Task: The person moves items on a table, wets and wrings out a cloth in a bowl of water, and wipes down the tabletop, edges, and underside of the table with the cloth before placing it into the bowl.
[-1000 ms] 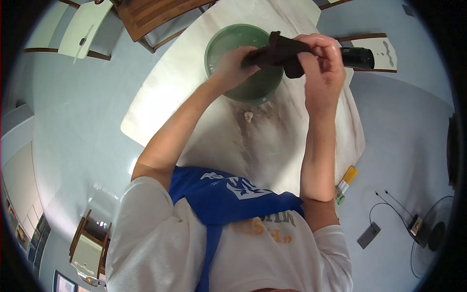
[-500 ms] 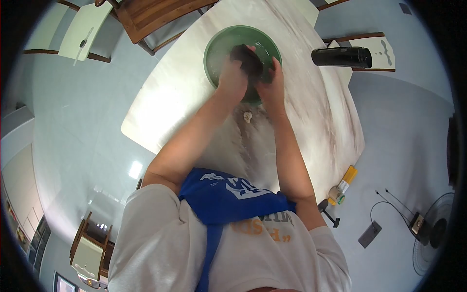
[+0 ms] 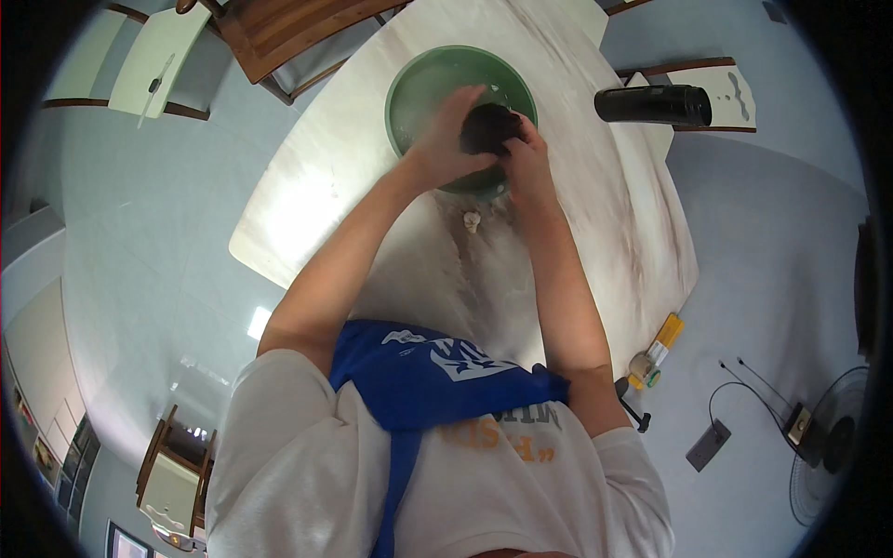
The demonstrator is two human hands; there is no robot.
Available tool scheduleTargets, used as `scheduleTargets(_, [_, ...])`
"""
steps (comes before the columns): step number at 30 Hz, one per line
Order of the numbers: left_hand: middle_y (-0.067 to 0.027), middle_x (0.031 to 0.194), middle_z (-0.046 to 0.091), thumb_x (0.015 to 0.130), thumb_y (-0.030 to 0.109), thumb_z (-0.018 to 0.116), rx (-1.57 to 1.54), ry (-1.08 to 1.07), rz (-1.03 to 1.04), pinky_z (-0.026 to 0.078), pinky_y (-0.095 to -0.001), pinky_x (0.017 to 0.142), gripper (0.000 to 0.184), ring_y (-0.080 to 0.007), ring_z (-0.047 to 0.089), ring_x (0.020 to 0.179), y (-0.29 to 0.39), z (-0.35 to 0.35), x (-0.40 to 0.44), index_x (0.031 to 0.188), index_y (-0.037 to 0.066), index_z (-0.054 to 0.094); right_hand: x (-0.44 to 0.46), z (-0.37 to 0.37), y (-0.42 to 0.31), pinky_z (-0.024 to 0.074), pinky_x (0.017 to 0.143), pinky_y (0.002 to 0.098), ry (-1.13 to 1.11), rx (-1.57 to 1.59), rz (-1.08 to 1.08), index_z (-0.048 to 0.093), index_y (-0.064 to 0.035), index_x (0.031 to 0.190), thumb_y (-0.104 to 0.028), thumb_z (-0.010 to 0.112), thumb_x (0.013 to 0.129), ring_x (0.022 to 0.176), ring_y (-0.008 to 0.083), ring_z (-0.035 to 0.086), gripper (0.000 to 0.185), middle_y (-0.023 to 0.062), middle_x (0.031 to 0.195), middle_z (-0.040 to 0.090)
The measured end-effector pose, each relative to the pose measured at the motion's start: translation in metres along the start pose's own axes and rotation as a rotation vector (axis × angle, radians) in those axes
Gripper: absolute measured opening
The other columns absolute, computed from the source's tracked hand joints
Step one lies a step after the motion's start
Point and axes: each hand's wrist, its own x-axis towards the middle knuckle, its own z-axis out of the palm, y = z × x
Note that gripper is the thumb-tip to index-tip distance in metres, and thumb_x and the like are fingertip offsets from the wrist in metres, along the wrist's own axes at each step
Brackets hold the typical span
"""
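A bundled black cloth [image 3: 488, 128] is held above the inside of a round green basin [image 3: 416, 79], close to its near right side. My right hand [image 3: 530, 166] grips the bundle from the right, with fingers curled over its edge. My left hand [image 3: 445, 141] is at the bundle's left side, fingers and thumb spread apart; whether its thumb touches the cloth is hard to tell. Some liquid glints inside the basin, though haze blurs that area. Just in front of the basin, a small crumpled whitish lump [image 3: 472, 221] lies on the marble-patterned table [image 3: 316, 200].
A black cylindrical object [image 3: 653, 106] lies at the right, by a chair [image 3: 735, 98]. A wooden chair [image 3: 288, 37] stands behind the table. Lower right are a yellow item [image 3: 665, 337], a power strip [image 3: 709, 446] with cables and a fan [image 3: 837, 446].
My left hand has loosened from the cloth and spread its fingers. The cloth has become a more compact bundle, a little lower and to the right, in my right hand.
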Motion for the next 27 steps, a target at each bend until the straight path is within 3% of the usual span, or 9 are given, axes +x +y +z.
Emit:
scheduleTargets(3, [-0.0143, 0.132, 0.05, 0.072, 0.016, 0.078, -0.275, -0.085, -0.247, 0.039, -0.0379, 0.105, 0.079, -0.0282, 0.049, 0.123, 0.005, 0.006, 0.007, 0.138, 0.007, 0.037, 0.001, 0.011, -0.011, 0.0483, 0.089, 0.0333, -0.071, 0.133, 0.099, 0.047, -0.0015, 0.129, 0.0, 0.046, 0.082, 0.107, 0.0217, 0.057, 0.047, 0.0117, 0.117, 0.058])
scheduleTargets(7, [-0.0118, 0.122, 0.056, 0.075, 0.016, 0.076, -0.396, -0.076, -0.407, 0.051, -0.0351, 0.087, 0.067, -0.0235, 0.057, 0.109, 0.005, 0.003, 0.015, 0.132, 0.004, 0.043, -0.001, 0.016, -0.019, 0.0493, 0.091, 0.0352, -0.162, 0.148, 0.157, 0.045, -0.0011, 0.132, 0.0, 0.044, 0.085, 0.109, 0.0227, 0.057, 0.046, 0.012, 0.119, 0.057])
scheduleTargets(10, [-0.0087, 0.106, 0.063, 0.077, 0.015, 0.074, -0.586, -0.116, -0.692, 0.053, -0.0314, 0.069, 0.048, -0.0183, 0.063, 0.092, 0.013, -0.008, 0.021, 0.119, 0.003, 0.054, -0.02, 0.023, -0.036, 0.0482, 0.092, 0.0383, -0.253, -0.377, -0.139, 0.042, -0.0003, 0.134, -0.002, 0.046, 0.087, 0.111, 0.0278, 0.057, 0.047, 0.0133, 0.121, 0.057])
scheduleTargets(13, [-0.0034, 0.082, 0.064, 0.08, 0.018, 0.069, -0.641, -0.134, -0.771, 0.047, -0.0258, 0.056, 0.02, -0.0123, 0.061, 0.073, 0.002, -0.016, 0.024, 0.096, 0.007, 0.064, -0.002, -0.01, -0.024, 0.0453, 0.093, 0.0427, -0.238, -1.44, -0.602, 0.037, -0.0071, 0.141, -0.009, 0.051, 0.089, 0.117, 0.0311, 0.053, 0.054, 0.0142, 0.13, 0.051])
scheduleTargets(15, [-0.0004, 0.082, 0.061, 0.083, 0.02, 0.064, -0.694, -0.232, -0.804, 0.046, -0.0244, 0.058, 0.015, -0.0102, 0.058, 0.07, 0.005, -0.019, 0.025, 0.095, 0.011, 0.064, -0.001, -0.015, -0.026, 0.0423, 0.095, 0.0462, -0.337, -1.479, -1.097, 0.038, -0.0186, 0.141, -0.019, 0.056, 0.086, 0.122, 0.0326, 0.048, 0.058, 0.0134, 0.137, 0.045])
scheduleTargets(17, [0.0009, 0.078, 0.058, 0.083, 0.019, 0.063, -0.646, -0.496, -0.813, 0.04, -0.02, 0.054, 0.008, -0.0086, 0.054, 0.067, 0.0, -0.022, 0.029, 0.087, 0.013, 0.062, -0.004, -0.007, -0.037, 0.0415, 0.094, 0.0362, -0.219, -1.59, -1.33, 0.05, -0.0251, 0.131, -0.02, 0.059, 0.082, 0.127, 0.0267, 0.045, 0.049, 0.0113, 0.138, 0.045])
scheduleTargets(20, [0.0016, 0.067, 0.051, 0.077, 0.007, 0.063, -0.636, -0.7, -0.854, 0.026, -0.0226, 0.044, 0.007, -0.0075, 0.047, 0.055, 0.021, -0.026, 0.036, 0.078, 0.01, 0.057, 0.014, -0.008, -0.043, 0.0467, 0.083, 0.0412, -0.276, -1.543, -1.527, 0.051, -0.0247, 0.123, -0.025, 0.055, 0.083, 0.114, 0.026, 0.054, 0.041, 0.0088, 0.123, 0.052])
scheduleTargets(23, [0.0018, 0.063, 0.048, 0.077, 0.003, 0.063, -0.609, -0.754, -0.883, 0.023, -0.0227, 0.04, 0.011, -0.0075, 0.041, 0.049, 0.027, -0.027, 0.04, 0.074, 0.01, 0.054, 0.025, -0.008, -0.034, 0.0488, 0.067, 0.0331, -0.409, -1.533, -1.359, 0.055, -0.0189, 0.108, -0.024, 0.057, 0.081, 0.09, 0.0213, 0.061, 0.027, 0.0056, 0.098, 0.055])
scheduleTargets(27, [0.003, 0.061, 0.044, 0.078, 0.006, 0.065, -0.435, -0.681, -0.873, 0.021, -0.0223, 0.038, 0.012, -0.0066, 0.038, 0.048, 0.027, -0.023, 0.045, 0.073, 0.009, 0.054, 0.032, 0.0, -0.024, 0.0483, 0.059, 0.0299, -0.245, -1.63, -1.324, 0.056, -0.015, 0.093, -0.019, 0.057, 0.078, 0.07, 0.0154, 0.061, 0.015, 0.0023, 0.082, 0.054])
